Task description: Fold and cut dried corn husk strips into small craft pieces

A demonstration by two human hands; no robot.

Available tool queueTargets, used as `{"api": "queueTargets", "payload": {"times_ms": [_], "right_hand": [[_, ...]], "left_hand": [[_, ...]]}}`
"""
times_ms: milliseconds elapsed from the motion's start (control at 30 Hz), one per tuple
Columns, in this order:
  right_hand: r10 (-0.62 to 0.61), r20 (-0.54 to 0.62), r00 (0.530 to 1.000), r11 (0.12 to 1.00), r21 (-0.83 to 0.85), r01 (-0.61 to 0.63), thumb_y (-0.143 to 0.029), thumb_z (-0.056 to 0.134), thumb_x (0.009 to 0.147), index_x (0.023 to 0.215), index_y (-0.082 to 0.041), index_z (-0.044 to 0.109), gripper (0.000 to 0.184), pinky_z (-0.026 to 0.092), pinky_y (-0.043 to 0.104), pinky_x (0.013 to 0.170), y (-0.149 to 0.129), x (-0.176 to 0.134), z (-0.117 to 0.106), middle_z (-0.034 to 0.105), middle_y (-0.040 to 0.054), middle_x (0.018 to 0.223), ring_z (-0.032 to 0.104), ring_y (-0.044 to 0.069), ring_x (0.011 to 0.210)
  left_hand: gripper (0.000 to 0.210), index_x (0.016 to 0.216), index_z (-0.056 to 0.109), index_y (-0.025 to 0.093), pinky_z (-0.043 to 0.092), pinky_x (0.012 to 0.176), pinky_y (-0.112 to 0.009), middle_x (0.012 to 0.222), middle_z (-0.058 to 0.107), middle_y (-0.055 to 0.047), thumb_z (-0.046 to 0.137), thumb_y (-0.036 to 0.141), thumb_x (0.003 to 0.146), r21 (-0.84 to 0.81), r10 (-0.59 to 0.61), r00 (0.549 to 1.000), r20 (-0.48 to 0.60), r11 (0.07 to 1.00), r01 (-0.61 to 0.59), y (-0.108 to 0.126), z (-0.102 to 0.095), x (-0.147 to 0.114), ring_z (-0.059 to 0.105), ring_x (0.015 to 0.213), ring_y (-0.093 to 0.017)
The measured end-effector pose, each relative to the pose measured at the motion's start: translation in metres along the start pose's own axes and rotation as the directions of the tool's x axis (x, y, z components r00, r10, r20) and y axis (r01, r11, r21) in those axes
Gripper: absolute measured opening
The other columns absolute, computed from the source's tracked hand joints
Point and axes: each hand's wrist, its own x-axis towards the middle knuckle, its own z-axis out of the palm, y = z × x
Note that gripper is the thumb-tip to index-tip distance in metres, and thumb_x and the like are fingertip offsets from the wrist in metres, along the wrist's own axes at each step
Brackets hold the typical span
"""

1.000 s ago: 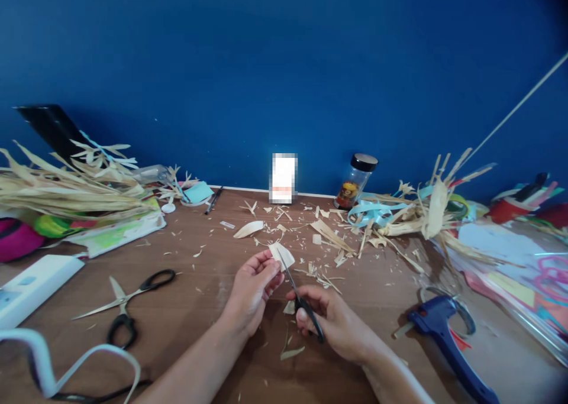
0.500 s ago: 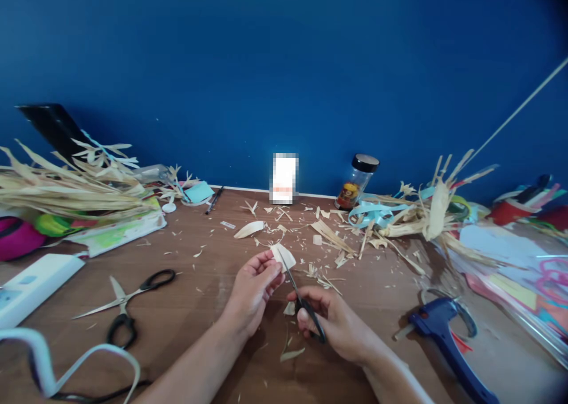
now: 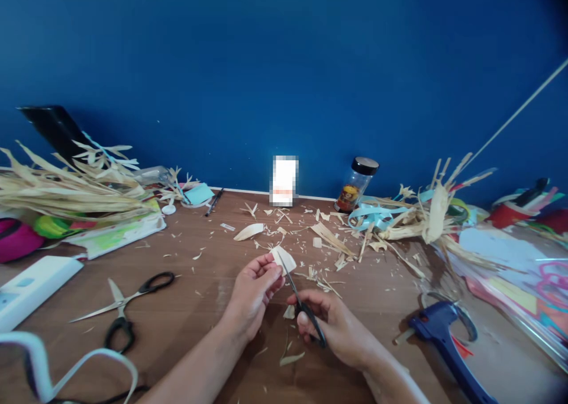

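Between the thumb and fingers of my left hand (image 3: 257,285) is a small pale piece of corn husk (image 3: 287,262), held up over the table. My right hand (image 3: 326,318) is wrapped round the black handles of a pair of scissors (image 3: 309,320). Their blades point up and to the left and lie across the husk piece. Whether the blades are fully closed I cannot tell. Below and between my hands, husk scraps (image 3: 291,359) lie on the brown tabletop.
A second pair of scissors (image 3: 122,303) lies spread at left, near a white power strip (image 3: 39,285). At right rests a blue glue gun (image 3: 444,333). Dried husks (image 3: 66,185) are heaped at left. A black-lidded jar (image 3: 355,185) leans by the blue wall.
Both hands hold nearly the same place, the scissors still across the husk piece. The whole view has shifted very slightly.
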Motion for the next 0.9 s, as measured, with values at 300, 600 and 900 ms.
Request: {"api": "queueTargets", "payload": {"times_ms": [300,600,900], "right_hand": [[-0.007,0.001,1.0,1.0,-0.007,0.007,-0.038,0.063,0.071,0.096,-0.013,0.058,0.036,0.037,0.021,0.053,-0.0022,-0.0005,-0.0001,0.053,-0.002,0.062,0.045,0.008,0.054],[0.011,-0.021,1.0,1.0,-0.016,-0.012,-0.041,0.064,0.069,0.095,-0.014,0.06,0.038,0.038,0.021,0.052,-0.003,-0.0006,0.0013,0.052,-0.0027,0.06,0.044,0.007,0.052],[-0.004,-0.012,1.0,0.998,-0.069,0.003,-0.039,0.061,0.073,0.097,-0.013,0.059,0.036,0.038,0.021,0.051,0.0019,-0.0001,-0.0011,0.051,-0.0027,0.059,0.043,0.007,0.052]], "left_hand": [[0.027,0.087,0.059,0.015,0.05,0.061,-0.017,0.077,0.063,-0.002,0.07,0.011,0.063,0.001,-0.003,1.0,-0.002,1.0,0.003,0.0004,0.0004,0.0015,0.057,0.06,-0.006],[0.026,0.087,0.059,0.014,0.05,0.06,-0.016,0.08,0.063,-0.003,0.07,0.011,0.063,0.005,-0.014,1.0,-0.005,1.0,0.014,0.0018,0.0004,-0.0011,0.057,0.06,-0.006],[0.027,0.086,0.06,0.014,0.05,0.058,-0.017,0.075,0.065,-0.002,0.072,0.011,0.061,-0.004,-0.025,1.0,-0.013,1.0,0.025,0.0025,0.0017,0.0003,0.058,0.058,-0.006]]}}
